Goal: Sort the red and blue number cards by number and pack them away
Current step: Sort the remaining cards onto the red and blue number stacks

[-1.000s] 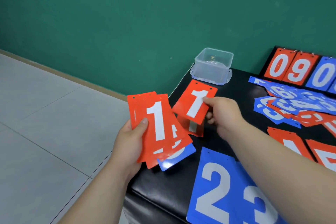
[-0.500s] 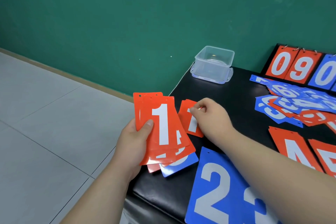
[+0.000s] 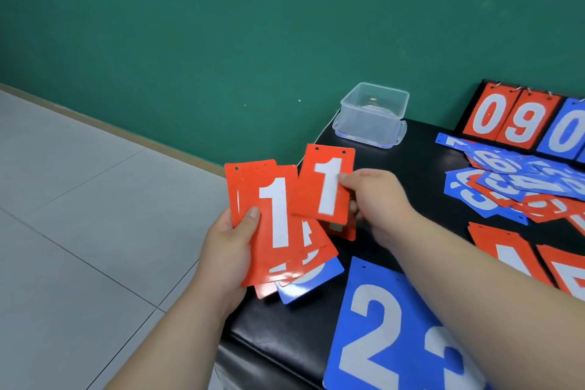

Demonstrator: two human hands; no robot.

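My left hand (image 3: 226, 250) grips a fanned stack of number cards (image 3: 275, 225) with a red 1 on top and a blue card at the bottom. My right hand (image 3: 376, 199) pinches a single red 1 card (image 3: 326, 184) by its right edge, held up just right of the stack. Another red card (image 3: 343, 231) lies on the black bench below it, mostly hidden. A clear plastic box (image 3: 373, 114) stands empty at the bench's far left corner.
Large blue 2 and 3 cards (image 3: 395, 326) lie at the near edge of the black bench (image 3: 411, 152). Red 4 and 5 cards (image 3: 512, 256) lie to the right. A mixed pile of blue and red cards (image 3: 512, 187) lies before the scoreboard stand (image 3: 525, 120).
My right hand went down to the bench beside the stack and has come back up holding a red 1 card. The left hand kept its stack nearly still.
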